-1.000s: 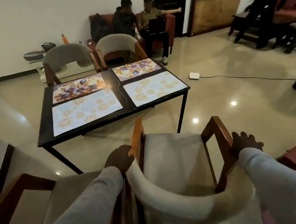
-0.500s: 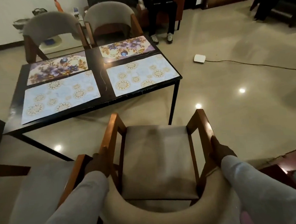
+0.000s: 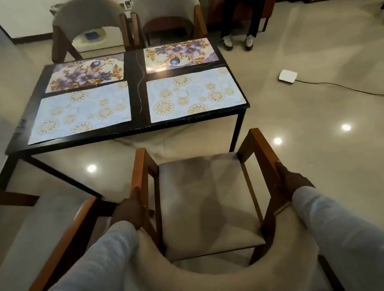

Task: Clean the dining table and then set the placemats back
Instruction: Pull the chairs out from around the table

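Note:
The black dining table [image 3: 136, 86] carries several placemats: two pale blue ones with gold medallions [image 3: 82, 111] [image 3: 195, 96] near me and two purple floral ones [image 3: 87, 71] [image 3: 179, 54] at the far side. In front of the table stands a wooden chair with a beige seat [image 3: 203, 202]. My left hand [image 3: 130, 212] grips its left armrest and my right hand [image 3: 293, 182] grips its right armrest.
A second wooden chair [image 3: 42, 231] stands at my left, close to the one I hold. Two grey-backed chairs [image 3: 89, 21] [image 3: 166, 11] sit at the table's far side. A white box with a cable [image 3: 288, 76] lies on the glossy floor at right. A person's legs [image 3: 238, 31] show at the back.
The chair has come down and forward toward the table, held by both armrests. The view has tilted lower, and the table now lies closer.

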